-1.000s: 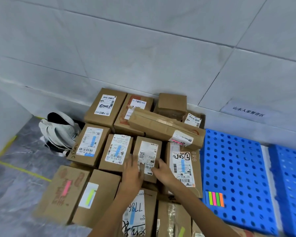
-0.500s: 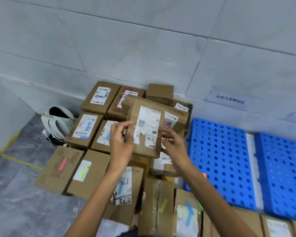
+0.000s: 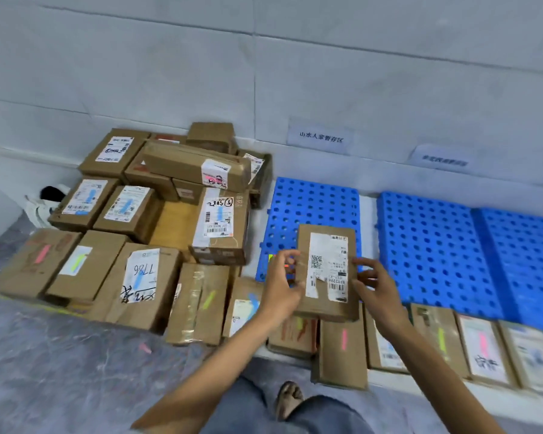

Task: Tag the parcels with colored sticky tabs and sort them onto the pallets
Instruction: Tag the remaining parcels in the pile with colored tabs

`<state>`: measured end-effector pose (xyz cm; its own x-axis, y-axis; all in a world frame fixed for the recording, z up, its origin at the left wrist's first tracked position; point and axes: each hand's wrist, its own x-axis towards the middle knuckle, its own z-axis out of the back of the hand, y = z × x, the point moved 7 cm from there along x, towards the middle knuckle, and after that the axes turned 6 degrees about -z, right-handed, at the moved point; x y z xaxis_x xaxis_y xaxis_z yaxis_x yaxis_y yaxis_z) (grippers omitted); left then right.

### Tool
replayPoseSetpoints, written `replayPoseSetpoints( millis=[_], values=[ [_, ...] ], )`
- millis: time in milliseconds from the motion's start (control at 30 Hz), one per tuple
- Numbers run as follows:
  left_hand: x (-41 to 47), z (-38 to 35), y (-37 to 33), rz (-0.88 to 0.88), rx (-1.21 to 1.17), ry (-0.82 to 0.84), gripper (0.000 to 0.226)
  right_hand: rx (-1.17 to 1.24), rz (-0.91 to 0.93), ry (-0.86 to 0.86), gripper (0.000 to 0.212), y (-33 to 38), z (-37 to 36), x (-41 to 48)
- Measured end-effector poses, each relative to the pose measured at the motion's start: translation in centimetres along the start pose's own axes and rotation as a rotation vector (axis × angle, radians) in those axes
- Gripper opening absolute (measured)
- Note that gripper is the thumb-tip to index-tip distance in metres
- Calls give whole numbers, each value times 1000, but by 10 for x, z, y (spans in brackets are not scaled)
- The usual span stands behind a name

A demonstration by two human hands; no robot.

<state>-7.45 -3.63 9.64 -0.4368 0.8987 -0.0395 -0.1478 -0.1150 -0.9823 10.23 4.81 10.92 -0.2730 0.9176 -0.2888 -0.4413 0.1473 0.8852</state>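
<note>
I hold a small cardboard parcel (image 3: 326, 270) with a torn white label in the air over the near edge of the left blue pallet (image 3: 311, 208). My left hand (image 3: 281, 286) grips its left edge. Fingers of my right hand (image 3: 373, 285) are curled at its right edge. The pad of colored sticky tabs (image 3: 276, 261) peeks out on the pallet behind my left hand. A pile of cardboard parcels (image 3: 157, 211) with blue, pink and yellow tabs lies on the left. A second blue pallet (image 3: 470, 252) lies to the right.
A row of tagged parcels (image 3: 452, 343) lies along the near side of the pallets. Two paper signs (image 3: 320, 139) hang on the tiled wall. A white bag (image 3: 43, 202) lies by the wall at left. A pink tab (image 3: 145, 348) lies on the grey floor. My knees and foot (image 3: 289, 399) are below.
I lifted the small parcel out of the pile and carried it right, over the left blue pallet. The view swung right, showing the second pallet and more tagged parcels.
</note>
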Motion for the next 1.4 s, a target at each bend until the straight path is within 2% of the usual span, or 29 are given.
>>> replayPoseSetpoints(
  millis=[67, 167, 333, 500, 667, 733, 833, 967, 1067, 1167, 1267, 1400],
  values=[
    [-14, -27, 20, 73, 43, 58, 48, -21, -84, 12, 28, -41, 12, -9],
    [-27, -40, 47, 151, 117, 54, 26, -27, -169, 67, 23, -77, 12, -18],
    [-12, -31, 60, 171, 213, 44, 5, -199, -68, 61, 17, -78, 13, -16],
    [53, 8, 77, 157, 384, -69, 3, -126, -86, -40, 13, -79, 29, -2],
    [100, 7, 127, 297, 623, 6, 36, -95, -107, -78, 20, -82, 40, 12],
    [103, 1, 151, 362, 623, 7, 42, -116, -87, -73, 21, -82, 40, 16],
    [101, 0, 162, 408, 629, -81, 33, -125, -94, -52, 22, -84, 41, 21],
    [106, 11, 152, 358, 678, -160, 25, -114, -69, -29, 21, -69, 41, 30],
    [104, 18, 126, 263, 576, -274, 18, -110, -37, -40, 24, -54, 40, 35],
    [95, 18, 83, 135, 378, -342, 20, -139, 50, -40, 26, -34, 37, 38],
    [71, 8, 36, 100, 102, -293, 19, -244, 282, -81, 29, 4, 32, 30],
    [33, -21, -15, 180, -311, -128, 16, -511, 669, -174, 35, 60, 16, 8]
  ],
)
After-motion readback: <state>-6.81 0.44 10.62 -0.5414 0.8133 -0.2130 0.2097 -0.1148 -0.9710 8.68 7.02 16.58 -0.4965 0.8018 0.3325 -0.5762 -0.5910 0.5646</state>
